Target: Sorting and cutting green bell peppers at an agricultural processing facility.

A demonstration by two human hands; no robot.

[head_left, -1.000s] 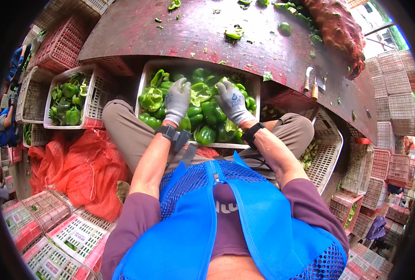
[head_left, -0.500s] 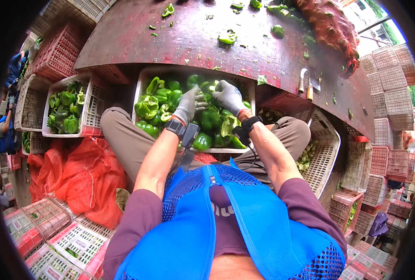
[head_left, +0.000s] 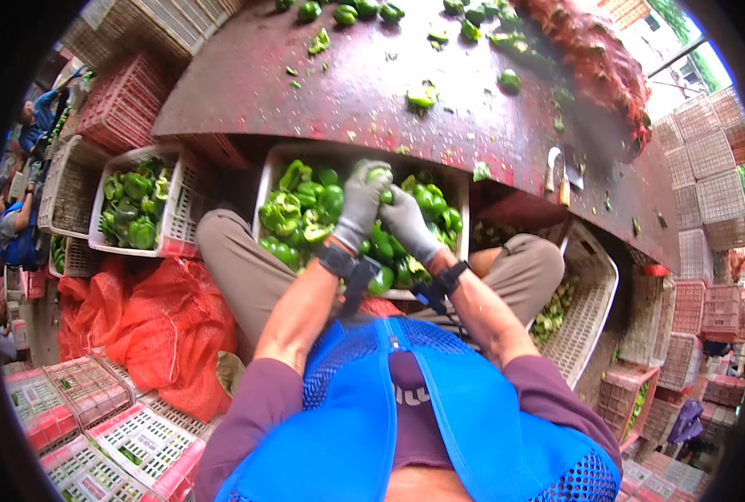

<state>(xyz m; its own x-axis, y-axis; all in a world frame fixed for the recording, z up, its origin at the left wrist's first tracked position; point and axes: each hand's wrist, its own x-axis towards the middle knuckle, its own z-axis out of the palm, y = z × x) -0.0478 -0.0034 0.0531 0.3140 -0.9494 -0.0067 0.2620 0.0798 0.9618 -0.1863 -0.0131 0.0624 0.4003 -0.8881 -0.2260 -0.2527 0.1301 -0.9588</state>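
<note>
My left hand (head_left: 361, 205) and my right hand (head_left: 408, 222), both in grey gloves, come together above a white plastic crate (head_left: 265, 186) in front of me. A green bell pepper (head_left: 379, 175) is gripped between them, mostly covered by the fingers. Beneath lie many green bell peppers (head_left: 280, 211), some whole, others split or cut open. Dark straps with a small device circle both wrists.
Beyond the crate stretches a stained tabletop (head_left: 247, 92) with pepper scraps, two wooden-handled blades (head_left: 564, 192) and a red mesh sack (head_left: 586, 58). Another pepper crate (head_left: 165, 201) and red netting (head_left: 167, 326) sit left; a crate of trimmings (head_left: 586, 314) tilts at right.
My hands have drawn together and lifted slightly from the peppers, with a green bell pepper now showing between them. The view has shifted, revealing more peppers at the table's far side.
</note>
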